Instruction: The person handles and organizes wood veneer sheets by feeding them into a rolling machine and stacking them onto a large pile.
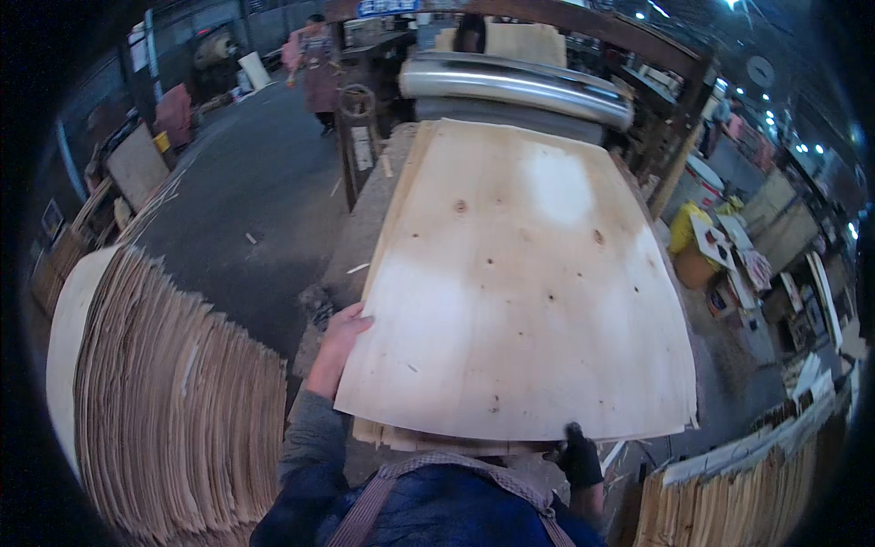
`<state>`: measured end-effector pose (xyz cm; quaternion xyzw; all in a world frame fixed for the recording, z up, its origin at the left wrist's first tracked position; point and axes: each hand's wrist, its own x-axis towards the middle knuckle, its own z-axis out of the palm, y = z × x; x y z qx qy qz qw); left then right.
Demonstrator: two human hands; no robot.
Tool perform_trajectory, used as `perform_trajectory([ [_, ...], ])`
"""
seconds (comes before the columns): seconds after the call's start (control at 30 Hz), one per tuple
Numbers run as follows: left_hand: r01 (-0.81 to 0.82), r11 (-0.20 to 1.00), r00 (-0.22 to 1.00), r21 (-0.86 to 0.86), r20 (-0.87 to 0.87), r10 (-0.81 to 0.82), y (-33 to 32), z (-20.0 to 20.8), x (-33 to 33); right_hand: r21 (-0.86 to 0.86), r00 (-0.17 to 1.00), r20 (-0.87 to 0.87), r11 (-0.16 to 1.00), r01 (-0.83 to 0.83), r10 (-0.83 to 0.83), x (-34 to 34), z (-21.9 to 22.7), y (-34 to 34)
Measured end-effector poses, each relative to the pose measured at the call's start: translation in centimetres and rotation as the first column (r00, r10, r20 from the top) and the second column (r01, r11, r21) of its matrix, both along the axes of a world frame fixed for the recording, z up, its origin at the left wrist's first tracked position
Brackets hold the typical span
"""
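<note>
Head view: large pale wood sheet (519, 283) lies flat in front of the wearer, marked with dark knots, its far edge near a shiny metal roller (519, 89) set across a frame. More sheets (406, 439) show beneath it, poking out along the near edge. Left hand (337, 339) at the sheet's left side, toward the near corner; fingers grasping the edge, thumb lying on the top face. Right hand (581, 460), in a dark glove, at the near edge, right of the middle; one digit reaches up to the rim, but whether the fingers grip or only touch, cannot tell. Tall stack of thin sheets (187, 392) at left, edges ragged and brown; another stack (729, 488) at lower right. Beyond, on the left side of the frame, a person (319, 77) stands on the dark floor (246, 205). Right side: yellow bag (682, 228), white-and-red bucket (705, 179) behind it.
</note>
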<state>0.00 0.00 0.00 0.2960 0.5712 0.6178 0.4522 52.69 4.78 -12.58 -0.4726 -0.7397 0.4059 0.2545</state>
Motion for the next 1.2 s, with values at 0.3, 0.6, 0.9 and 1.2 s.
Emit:
perform_trajectory([
  [0.3, -0.292, 0.940, 0.837, -0.179, -0.523, 0.161, 0.5, -4.4, 2.5, -0.764, 0.772, -0.347, 0.638, 0.097, -0.532, -7.8, 3.9, 14.2],
  [0.6, -0.324, 0.876, 0.319, -0.359, -0.913, -0.256, -2.0, -9.8, 12.8, -0.709, 0.452, -0.700, 0.617, -0.343, -0.553, -18.1, 5.1, 28.7],
  [0.9, -0.307, 0.872, 0.533, -0.382, -0.828, -0.174, -1.9, -10.2, 11.5, -0.491, 0.485, -0.845, 0.688, -0.535, -0.226, -18.3, 2.2, 23.7],
  [1.2, -0.141, 0.988, 0.990, -0.066, -0.006, 0.141, -2.9, -5.5, 10.6, -0.638, 0.513, -0.765, 0.350, -0.686, -0.390, -9.9, 6.4, 5.1],
])
